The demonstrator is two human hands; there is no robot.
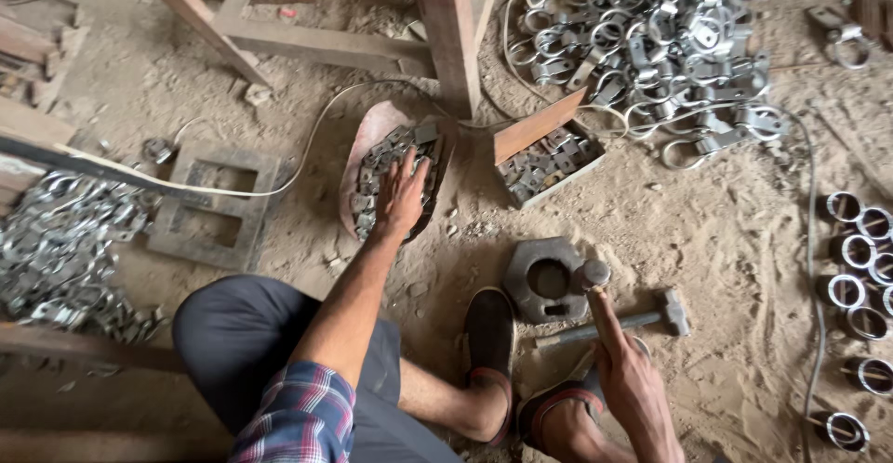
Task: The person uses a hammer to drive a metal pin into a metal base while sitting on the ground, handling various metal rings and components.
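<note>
My left hand (pixel 402 195) reaches forward into a shallow rusty pan (pixel 365 138) heaped with small flat metal pieces (pixel 398 152), its fingers spread over them. My right hand (pixel 631 384) is low at the right, its index finger stretched toward a short round metal piece (pixel 593 273) standing on the edge of a heavy hexagonal iron block (pixel 544 280). A hammer (pixel 642 319) lies on the sand just beside that hand, under the finger. My feet in dark slippers (pixel 490 337) rest next to the block.
An open box of small metal parts (pixel 549 161) sits beyond the block. A big heap of shiny metal clamps (pixel 665 45) lies at top right, another heap (pixel 56 249) at left. Metal rings (pixel 860 268) line the right edge. Wooden bench legs (pixel 451 31) and a square frame (pixel 219 205) stand ahead.
</note>
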